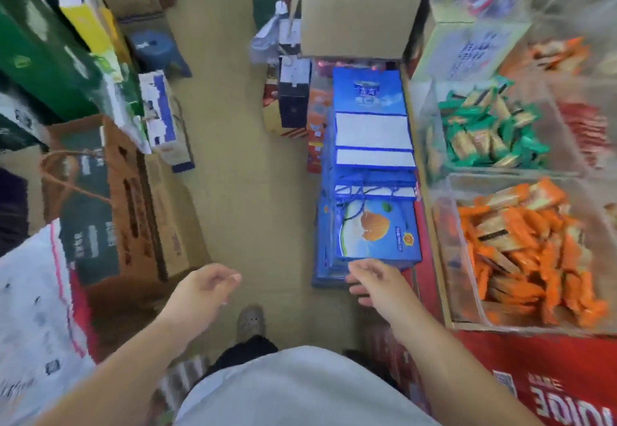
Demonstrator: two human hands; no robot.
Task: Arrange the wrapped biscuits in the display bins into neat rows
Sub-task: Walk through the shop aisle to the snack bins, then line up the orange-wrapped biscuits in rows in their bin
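My grey shirt front (pixel 300 392): lowest. My left hand (pixel 203 288), right hand (pixel 374 280): apart, empty, fingers slack. Orange foil-wrapped biscuits (pixel 527 248): jumbled in clear plastic bin (pixel 445 235), my right. Likely light, slippery, brittle; pinch long edges.

Even, bright indoor light, soft shadows, heavy motion blur throughout, blocky smearing at left edge, wide-angle bending toward the corners

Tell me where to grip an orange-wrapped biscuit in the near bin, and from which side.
Probably best from above with the right hand, since the walls of the clear bin close off the sides. Pinch a topmost orange-wrapped biscuit across its narrow width, mid-length; the packets are long, flat and jumbled.
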